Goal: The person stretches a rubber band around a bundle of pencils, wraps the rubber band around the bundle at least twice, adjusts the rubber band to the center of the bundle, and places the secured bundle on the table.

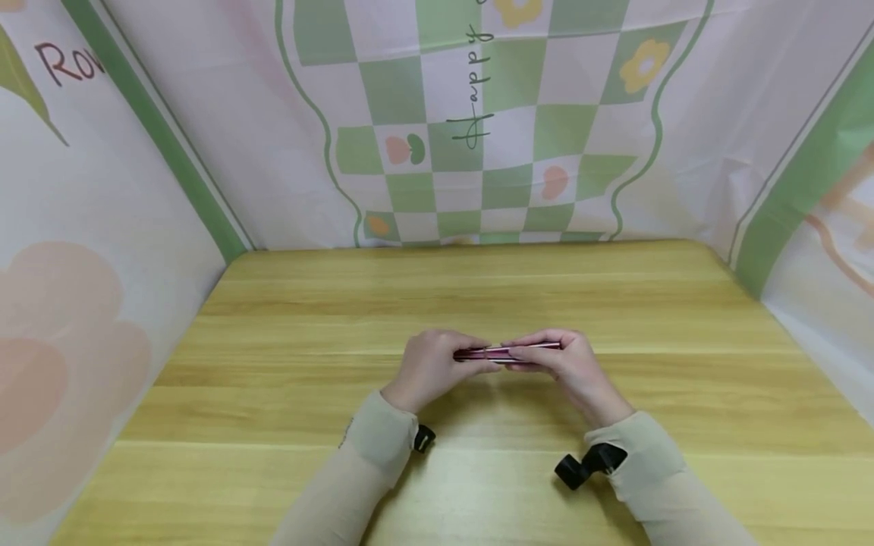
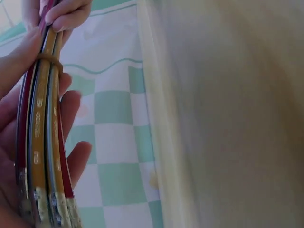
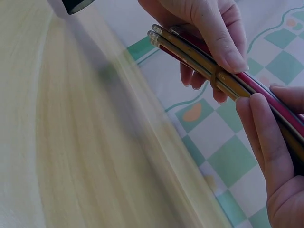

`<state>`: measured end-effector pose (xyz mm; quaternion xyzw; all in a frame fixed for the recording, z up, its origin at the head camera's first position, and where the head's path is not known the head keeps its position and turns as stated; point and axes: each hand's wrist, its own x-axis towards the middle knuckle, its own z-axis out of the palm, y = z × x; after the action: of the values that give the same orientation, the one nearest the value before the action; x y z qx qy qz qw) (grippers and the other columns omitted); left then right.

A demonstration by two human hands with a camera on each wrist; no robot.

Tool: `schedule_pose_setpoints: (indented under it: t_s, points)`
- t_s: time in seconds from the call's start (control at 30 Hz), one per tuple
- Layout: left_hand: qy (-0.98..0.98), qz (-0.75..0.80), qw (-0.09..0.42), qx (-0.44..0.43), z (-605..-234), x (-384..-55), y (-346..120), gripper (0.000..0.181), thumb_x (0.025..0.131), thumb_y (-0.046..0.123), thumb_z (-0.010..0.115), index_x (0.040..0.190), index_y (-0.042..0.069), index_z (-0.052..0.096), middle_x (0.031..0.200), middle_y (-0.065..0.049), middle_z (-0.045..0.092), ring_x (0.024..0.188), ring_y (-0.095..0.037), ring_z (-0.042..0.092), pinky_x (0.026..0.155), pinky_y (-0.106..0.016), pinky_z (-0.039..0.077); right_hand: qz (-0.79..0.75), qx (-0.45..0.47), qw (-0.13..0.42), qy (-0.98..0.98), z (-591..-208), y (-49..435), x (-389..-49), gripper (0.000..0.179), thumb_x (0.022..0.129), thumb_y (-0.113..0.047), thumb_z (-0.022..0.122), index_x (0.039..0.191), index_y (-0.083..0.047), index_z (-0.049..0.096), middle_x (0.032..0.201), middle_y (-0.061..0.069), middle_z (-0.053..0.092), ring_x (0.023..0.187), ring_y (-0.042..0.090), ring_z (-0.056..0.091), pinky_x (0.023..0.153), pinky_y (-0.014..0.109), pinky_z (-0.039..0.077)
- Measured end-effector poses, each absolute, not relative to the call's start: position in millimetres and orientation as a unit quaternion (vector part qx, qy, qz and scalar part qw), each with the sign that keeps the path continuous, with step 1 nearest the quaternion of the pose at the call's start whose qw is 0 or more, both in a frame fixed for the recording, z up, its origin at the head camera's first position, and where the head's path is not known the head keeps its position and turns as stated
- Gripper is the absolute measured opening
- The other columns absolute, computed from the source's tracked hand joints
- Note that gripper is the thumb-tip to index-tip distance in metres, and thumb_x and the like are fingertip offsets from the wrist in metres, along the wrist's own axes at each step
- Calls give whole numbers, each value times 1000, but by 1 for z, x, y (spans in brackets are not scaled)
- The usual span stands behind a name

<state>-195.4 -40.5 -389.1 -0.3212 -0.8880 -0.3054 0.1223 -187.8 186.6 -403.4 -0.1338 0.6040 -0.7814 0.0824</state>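
Observation:
A bundle of pencils (image 1: 473, 354), yellow and dark red, lies crosswise between both hands over the wooden table. Around its middle sits a brown rubber band (image 2: 49, 59). My left hand (image 1: 432, 369) grips the end with the metal ferrules and erasers, thumb on one side and fingers behind, as the left wrist view shows. On the other end, my right hand (image 1: 572, 369) pinches the pencils between thumb and fingers, its fingertips close to the band in the right wrist view. The far tips of the pencils are hidden by the right hand.
The wooden table (image 1: 328, 303) stretches around both hands. A printed cloth (image 1: 457, 152) with green checks hangs behind its far edge, and more cloth stands at both sides. Black wrist mounts (image 1: 590, 464) stick out from the sleeves.

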Motion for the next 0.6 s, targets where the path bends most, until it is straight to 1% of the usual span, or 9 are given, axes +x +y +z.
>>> schedule_pose_setpoints:
  t_s: [0.07, 0.13, 0.23, 0.3, 0.37, 0.4, 0.5, 0.53, 0.6]
  points:
    - [-893, -310, 105, -309, -388, -197, -44, 39, 81, 47, 78, 108, 20, 78, 96, 7, 78, 73, -2, 67, 62, -16, 48, -784, -137, 80, 601, -404, 188, -189, 18, 90, 5, 65, 92, -7, 78, 95, 7, 78, 88, 19, 75, 78, 35, 61]
    - [-899, -322, 73, -287, -386, -199, -49, 38, 82, 52, 75, 107, 23, 78, 94, 10, 77, 72, -1, 64, 63, -19, 48, -790, -140, 80, 591, -403, 190, -189, 19, 90, 6, 65, 92, -7, 78, 95, 7, 78, 88, 19, 75, 78, 34, 61]
    - [-906, -352, 16, -235, -385, -204, -59, 36, 88, 57, 66, 99, 26, 78, 87, 11, 75, 67, -4, 60, 62, -23, 47, -805, -135, 80, 572, -401, 193, -190, 22, 90, 8, 63, 90, -8, 79, 95, 8, 77, 88, 18, 75, 78, 32, 61]
    - [-901, -385, -23, -199, -385, -207, -66, 42, 93, 59, 58, 93, 22, 78, 83, 7, 74, 62, -9, 56, 60, -26, 46, -814, -132, 82, 559, -399, 196, -191, 25, 91, 10, 60, 91, -7, 78, 96, 9, 77, 87, 19, 75, 77, 31, 61]
    - [-890, -419, -52, -175, -387, -210, -72, 51, 96, 59, 52, 87, 14, 76, 81, 1, 73, 59, -13, 54, 59, -29, 45, -820, -126, 84, 551, -398, 197, -192, 26, 92, 11, 59, 93, -7, 78, 96, 10, 77, 86, 19, 75, 78, 31, 61]
    - [-882, -436, -65, -166, -387, -212, -74, 56, 97, 59, 50, 86, 11, 75, 77, -1, 71, 56, -14, 51, 58, -29, 44, -822, -124, 85, 550, -399, 198, -192, 26, 93, 11, 58, 94, -7, 78, 96, 10, 77, 86, 19, 75, 78, 31, 61]
    - [-863, -472, -90, -157, -390, -215, -76, 60, 97, 60, 50, 85, 5, 72, 62, -2, 59, 50, -14, 43, 53, -28, 40, -824, -110, 84, 549, -400, 199, -193, 25, 94, 9, 57, 96, -7, 76, 95, 9, 76, 84, 20, 75, 78, 31, 60]
    - [-858, -480, -96, -157, -391, -215, -77, 59, 97, 60, 51, 86, 5, 72, 57, -1, 53, 47, -14, 40, 51, -27, 39, -824, -103, 82, 551, -400, 199, -193, 24, 94, 8, 58, 95, -7, 76, 94, 8, 76, 82, 20, 75, 78, 31, 60]
    - [-850, -494, -102, -153, -392, -216, -77, 54, 96, 58, 52, 91, 9, 73, 50, 1, 42, 44, -13, 37, 51, -27, 38, -824, -85, 76, 554, -401, 198, -194, 22, 94, 7, 59, 92, -7, 76, 92, 8, 75, 80, 20, 75, 78, 29, 60]
